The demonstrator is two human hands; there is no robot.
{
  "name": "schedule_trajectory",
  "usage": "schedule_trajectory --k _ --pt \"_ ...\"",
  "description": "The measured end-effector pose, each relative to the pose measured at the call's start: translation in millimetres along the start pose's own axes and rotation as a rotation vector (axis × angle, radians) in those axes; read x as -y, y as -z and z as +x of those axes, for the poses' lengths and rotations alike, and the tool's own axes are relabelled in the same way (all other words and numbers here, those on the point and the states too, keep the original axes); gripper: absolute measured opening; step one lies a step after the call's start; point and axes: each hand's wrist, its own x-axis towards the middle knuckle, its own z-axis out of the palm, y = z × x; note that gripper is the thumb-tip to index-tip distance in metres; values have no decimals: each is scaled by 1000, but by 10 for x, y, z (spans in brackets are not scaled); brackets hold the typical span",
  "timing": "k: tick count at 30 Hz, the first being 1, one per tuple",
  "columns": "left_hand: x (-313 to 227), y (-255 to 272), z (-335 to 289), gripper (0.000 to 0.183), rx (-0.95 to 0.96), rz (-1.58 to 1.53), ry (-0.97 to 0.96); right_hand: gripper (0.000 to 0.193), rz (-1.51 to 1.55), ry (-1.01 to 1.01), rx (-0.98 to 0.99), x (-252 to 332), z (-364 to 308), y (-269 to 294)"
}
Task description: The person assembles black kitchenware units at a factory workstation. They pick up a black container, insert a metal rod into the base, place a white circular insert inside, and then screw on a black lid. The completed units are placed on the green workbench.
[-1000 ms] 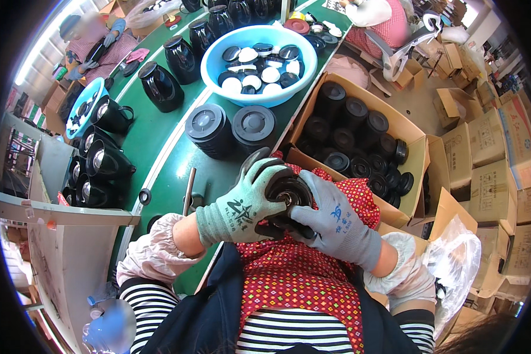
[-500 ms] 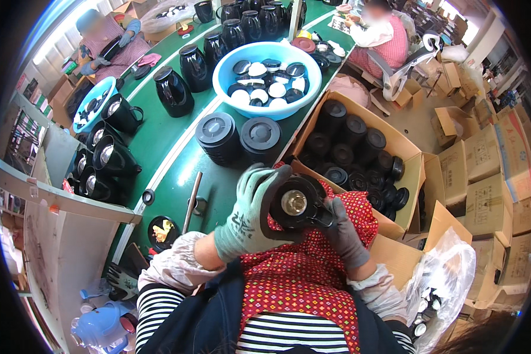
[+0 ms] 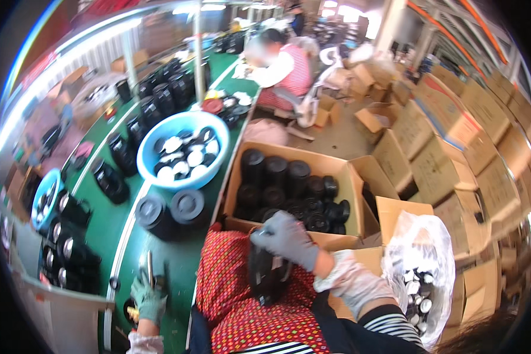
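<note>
My right hand [image 3: 286, 239], in a grey glove, is closed around the upper end of a glossy black vacuum jug [image 3: 268, 274]. The jug hangs over the red patterned apron on my lap, and its gripped end is hidden by my fingers. Down at the left, my left hand [image 3: 148, 298], in a pale green glove, is over the green table [image 3: 177, 253] beside a metal rod [image 3: 150, 268]. Its fingers are blurred, so whether they touch the rod is unclear. Two black ribbed round containers [image 3: 152, 213] stand on the table beyond it.
A light blue basin [image 3: 183, 183] holds black and white lids. Glossy black jugs [image 3: 109, 180] line the table. At its right edge, a cardboard box [image 3: 351, 221] contains black cylinders. A clear plastic bag [image 3: 422, 242] of small parts sits nearby. Another person [image 3: 286, 71] sits farther along.
My left hand has let go of the jug and moved left and down to the metal rod. My right hand now holds the jug alone, lowered over my lap. The view has turned right.
</note>
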Motion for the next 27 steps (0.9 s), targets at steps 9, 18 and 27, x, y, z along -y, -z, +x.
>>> schedule_trajectory --k 9,18,27 --pt "54 -153 258 61 -84 -477 -158 39 -2 174 194 33 -4 -62" --pt "-1413 1307 555 64 99 -939 -511 33 611 -106 536 -128 484 210" --pt "-2726 2392 833 61 324 -590 -887 27 116 537 -106 -314 1297 215"
